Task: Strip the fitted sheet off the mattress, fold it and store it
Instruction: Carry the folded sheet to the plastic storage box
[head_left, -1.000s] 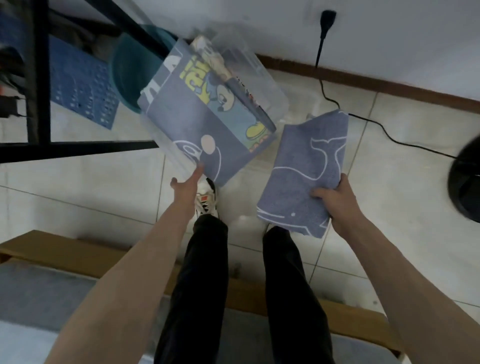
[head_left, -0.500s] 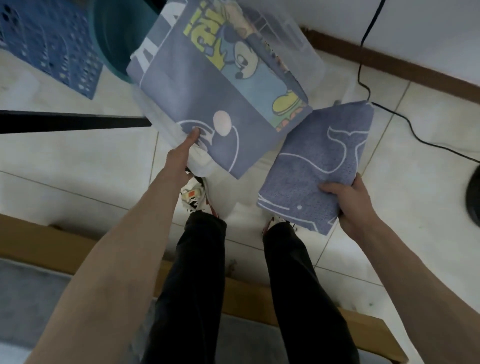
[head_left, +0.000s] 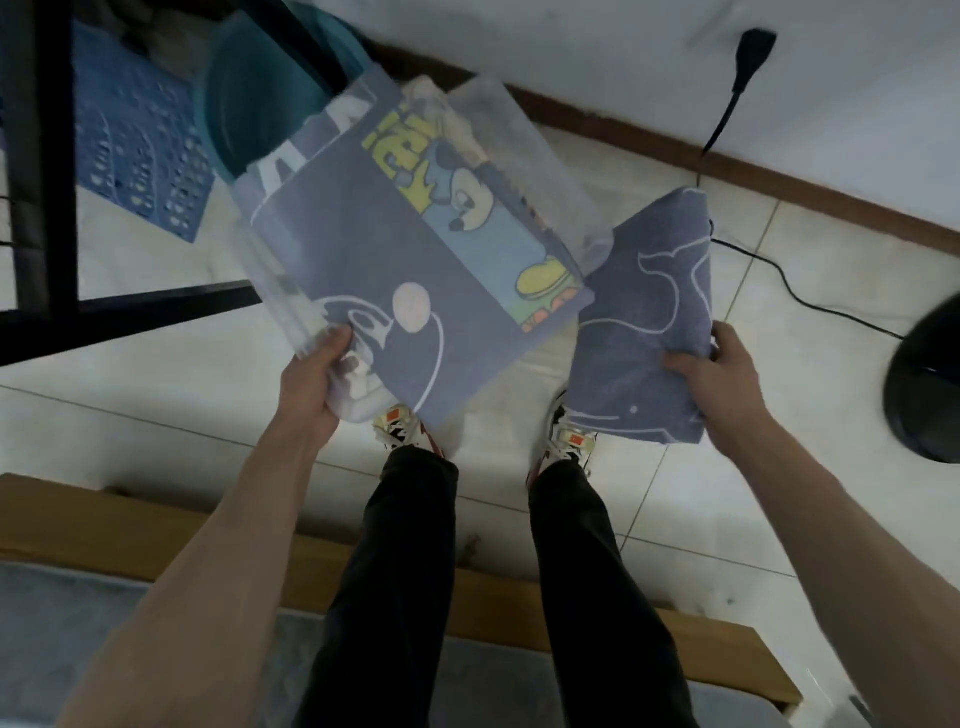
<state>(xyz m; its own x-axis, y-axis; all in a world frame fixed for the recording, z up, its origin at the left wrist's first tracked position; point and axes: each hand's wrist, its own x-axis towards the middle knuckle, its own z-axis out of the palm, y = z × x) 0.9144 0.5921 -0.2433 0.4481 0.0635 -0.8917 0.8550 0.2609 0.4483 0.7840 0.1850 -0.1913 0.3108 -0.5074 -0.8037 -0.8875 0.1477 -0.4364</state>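
While the person stands on the tiled floor (head_left: 675, 519) beside the wooden bed frame (head_left: 156, 525), the right hand (head_left: 727, 382) grasps the folded sheet (head_left: 649, 322), blue-grey with white whale outlines, by its near edge. Just left of that sheet, the left hand (head_left: 317, 384) grips the corner of what looks like a clear plastic storage bag (head_left: 395, 234) holding cartoon-printed bedding, tilted above the shoes (head_left: 400, 431).
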